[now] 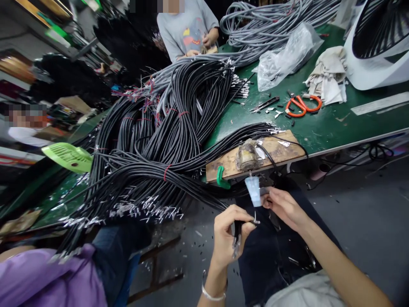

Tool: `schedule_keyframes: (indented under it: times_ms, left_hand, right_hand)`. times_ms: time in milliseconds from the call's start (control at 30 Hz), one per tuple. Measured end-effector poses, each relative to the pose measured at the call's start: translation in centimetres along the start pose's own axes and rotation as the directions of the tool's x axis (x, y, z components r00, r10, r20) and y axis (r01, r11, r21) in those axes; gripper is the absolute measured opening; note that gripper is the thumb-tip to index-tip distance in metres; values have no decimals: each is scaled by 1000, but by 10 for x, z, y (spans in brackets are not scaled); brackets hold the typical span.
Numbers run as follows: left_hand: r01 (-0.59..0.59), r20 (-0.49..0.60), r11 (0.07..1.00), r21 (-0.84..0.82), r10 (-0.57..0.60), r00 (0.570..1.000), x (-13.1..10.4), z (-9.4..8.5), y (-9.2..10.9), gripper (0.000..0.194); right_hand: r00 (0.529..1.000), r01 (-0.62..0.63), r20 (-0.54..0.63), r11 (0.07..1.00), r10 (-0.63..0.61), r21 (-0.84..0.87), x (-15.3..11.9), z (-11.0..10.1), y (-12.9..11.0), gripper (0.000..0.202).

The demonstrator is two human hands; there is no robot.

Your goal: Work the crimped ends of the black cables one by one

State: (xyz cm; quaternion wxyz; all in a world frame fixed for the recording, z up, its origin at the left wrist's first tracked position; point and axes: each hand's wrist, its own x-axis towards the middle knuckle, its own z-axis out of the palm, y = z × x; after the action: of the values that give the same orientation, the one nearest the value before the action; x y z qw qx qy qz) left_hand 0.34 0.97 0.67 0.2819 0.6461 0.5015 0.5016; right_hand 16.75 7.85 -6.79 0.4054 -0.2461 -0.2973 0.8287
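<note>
My left hand (pixel 231 232) is closed around a black cable (pixel 237 232), with a pale, thin wire end sticking out past the thumb and forefinger. Just right of it, my right hand (pixel 284 208) pinches a small grey flat piece (pixel 264 191); its kind is unclear. Between and slightly above both hands, a light-blue cone (pixel 253 191) points down from the shaft of a small motor-like unit (pixel 248 156). That unit sits on a wooden board (pixel 223 167) at the table edge. A green clamp (pixel 221 177) grips the board's near side.
Bundled black cables (pixel 191 98) cover much of the green table (pixel 335 128), with grey cables (pixel 249 25) behind. Orange-handled scissors (pixel 295 106), tweezers (pixel 265 104), a plastic bag (pixel 284 59), a cloth (pixel 329 72) and a fan (pixel 377 42) lie right. Other people sit across and left.
</note>
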Motion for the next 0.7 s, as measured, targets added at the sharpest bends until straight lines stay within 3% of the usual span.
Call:
schedule_keyframes:
  times_ms: [200, 267, 367, 433, 533, 633, 700]
  left_hand:
    - [-228, 123, 954, 197, 206, 971, 6, -9, -11, 24]
    - [-233, 174, 934, 272, 190, 966, 10, -13, -11, 24]
    - [-127, 243, 948, 293, 55, 968, 14, -17, -6, 17]
    - [-69, 255, 960, 270, -2, 967, 14, -18, -2, 11]
    - [-90, 219, 959, 270, 30, 975, 8, -17, 2, 10]
    - [-133, 159, 929, 345, 82, 984, -1, -15, 5, 15]
    - [-160, 157, 909, 384, 106, 982, -4, -13, 6, 17]
  right_hand:
    - [991, 46, -97, 918, -92, -393, -19, -5, -5, 25]
    - [973, 79, -141, 842, -181, -533, -23, -5, -7, 24]
    - [909, 164, -153, 670, -388, -724, -29, 1, -11, 18]
    - [863, 255, -76, 561, -499, -787, -33, 12, -13, 13]
    - [811, 441, 122, 460, -573, -771, -34, 31, -13, 4]
    - [745, 569, 242, 402, -622, -717, -32, 46, -13, 7]
    - [737, 590, 255, 411, -627, -695, -31, 50, -13, 6]
